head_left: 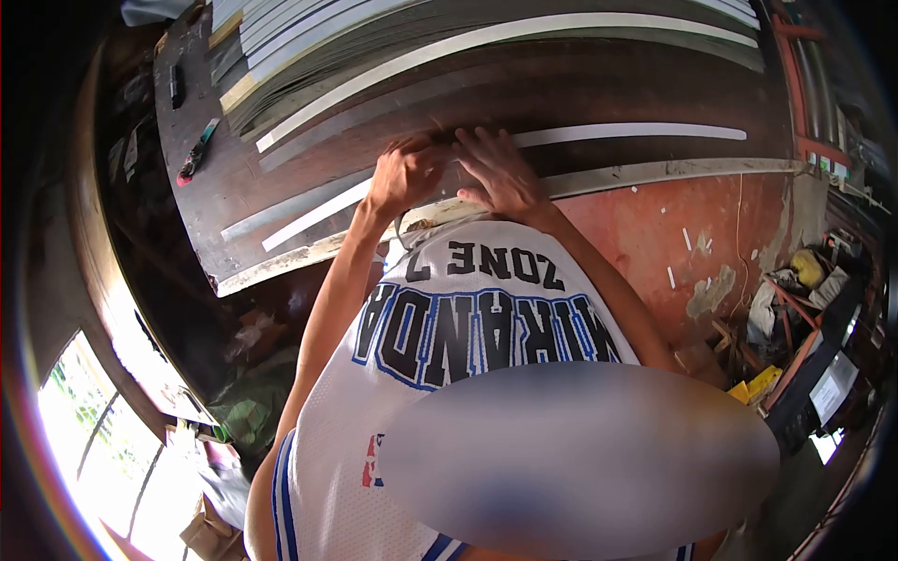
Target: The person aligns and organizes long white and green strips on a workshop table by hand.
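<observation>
A long, narrow white strip (645, 132) lies along the near side of the dark tabletop (599, 89), passing beneath both hands. My left hand (404, 176) is on its left part with the fingers curled down, and the fingertips are partly hidden. Just to the right, my right hand (503, 173) rests flat with its fingers spread, touching the strip where it runs under them. The two hands are close together at the table's near edge. Behind them, another long white strip (486, 39) lies curved across the table in this lens.
Stacked pale strips (309, 28) fill the far side. A cutter knife (199, 150) and a black marker (176, 86) lie at the left. Red metal framing (795, 84) stands at the right end. Clutter and a yellow object (756, 384) sit lower right.
</observation>
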A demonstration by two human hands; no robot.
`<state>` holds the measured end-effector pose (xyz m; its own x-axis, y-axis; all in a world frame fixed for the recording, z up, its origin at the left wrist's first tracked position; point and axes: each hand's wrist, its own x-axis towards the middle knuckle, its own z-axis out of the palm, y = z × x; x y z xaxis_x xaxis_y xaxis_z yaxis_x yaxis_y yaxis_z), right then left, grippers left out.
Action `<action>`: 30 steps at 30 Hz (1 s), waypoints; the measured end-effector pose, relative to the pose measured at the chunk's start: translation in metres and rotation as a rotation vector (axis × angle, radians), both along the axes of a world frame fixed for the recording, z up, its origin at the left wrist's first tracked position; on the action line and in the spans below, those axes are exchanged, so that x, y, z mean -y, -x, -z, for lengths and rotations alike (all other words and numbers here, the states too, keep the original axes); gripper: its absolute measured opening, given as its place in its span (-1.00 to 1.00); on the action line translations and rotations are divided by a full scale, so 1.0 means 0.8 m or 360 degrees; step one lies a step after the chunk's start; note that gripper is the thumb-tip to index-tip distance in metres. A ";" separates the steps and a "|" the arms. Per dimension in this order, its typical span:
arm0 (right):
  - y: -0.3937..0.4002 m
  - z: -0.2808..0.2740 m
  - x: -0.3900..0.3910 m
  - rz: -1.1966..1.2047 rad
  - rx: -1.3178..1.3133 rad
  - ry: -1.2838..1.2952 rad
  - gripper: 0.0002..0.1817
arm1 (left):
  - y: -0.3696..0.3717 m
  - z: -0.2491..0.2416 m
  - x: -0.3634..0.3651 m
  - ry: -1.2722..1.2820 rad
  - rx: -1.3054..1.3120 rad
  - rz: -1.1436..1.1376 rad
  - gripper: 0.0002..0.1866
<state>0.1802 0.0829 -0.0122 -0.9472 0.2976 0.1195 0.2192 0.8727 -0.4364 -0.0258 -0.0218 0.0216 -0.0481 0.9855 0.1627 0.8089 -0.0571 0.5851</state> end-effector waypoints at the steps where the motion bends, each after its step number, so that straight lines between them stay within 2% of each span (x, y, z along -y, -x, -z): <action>1: -0.006 0.002 -0.002 0.0017 -0.0049 0.0104 -0.26 | -0.001 -0.003 -0.001 -0.0017 0.0012 0.0002 -0.65; 6: -0.068 0.001 -0.043 0.0361 -0.0077 -0.0062 -0.37 | -0.001 0.001 0.001 0.0068 0.0007 -0.0054 -0.68; 10: -0.148 0.012 -0.110 0.0678 -0.0001 -0.0228 -0.35 | -0.002 0.001 0.000 0.0001 -0.0030 -0.0020 -0.70; 14: -0.211 0.016 -0.158 0.0941 0.0211 -0.0442 -0.28 | -0.025 0.013 -0.010 0.0222 0.0085 -0.0117 -0.72; 16: -0.184 0.000 -0.156 0.0877 -0.0165 -0.0341 -0.34 | -0.041 0.017 -0.024 0.0343 0.0173 -0.0121 -0.68; 18: -0.130 -0.021 -0.120 0.0711 -0.0448 0.0131 -0.44 | -0.052 0.076 -0.038 0.0107 0.0357 -0.0111 -0.64; 19: -0.105 -0.028 -0.105 0.0597 -0.0397 0.0290 -0.53 | -0.058 0.062 -0.043 0.0108 0.0355 -0.0109 -0.64; 20: -0.087 -0.023 -0.091 0.0442 -0.0403 0.0081 -0.59 | -0.065 0.034 -0.051 0.0161 0.0156 -0.0086 -0.60; 21: -0.072 -0.037 -0.075 0.0438 -0.0257 0.0125 -0.66 | -0.068 0.016 -0.054 0.0213 -0.0044 -0.0063 -0.57; 24: -0.057 -0.029 -0.068 0.0464 -0.0300 0.0167 -0.73 | -0.055 0.008 -0.036 0.0011 -0.0017 -0.0080 -0.51; 26: -0.060 -0.022 -0.073 0.0468 -0.0287 0.0249 -0.73 | -0.036 -0.005 -0.008 0.0551 0.0185 -0.0178 -0.48; 28: -0.064 -0.021 -0.077 0.0478 -0.0273 0.0325 -0.74 | -0.011 -0.008 0.020 0.0503 0.0165 -0.0168 -0.47; 30: -0.068 -0.027 -0.084 0.0436 -0.0282 0.0186 -0.75 | 0.014 -0.014 0.043 0.0399 0.0047 -0.0124 -0.50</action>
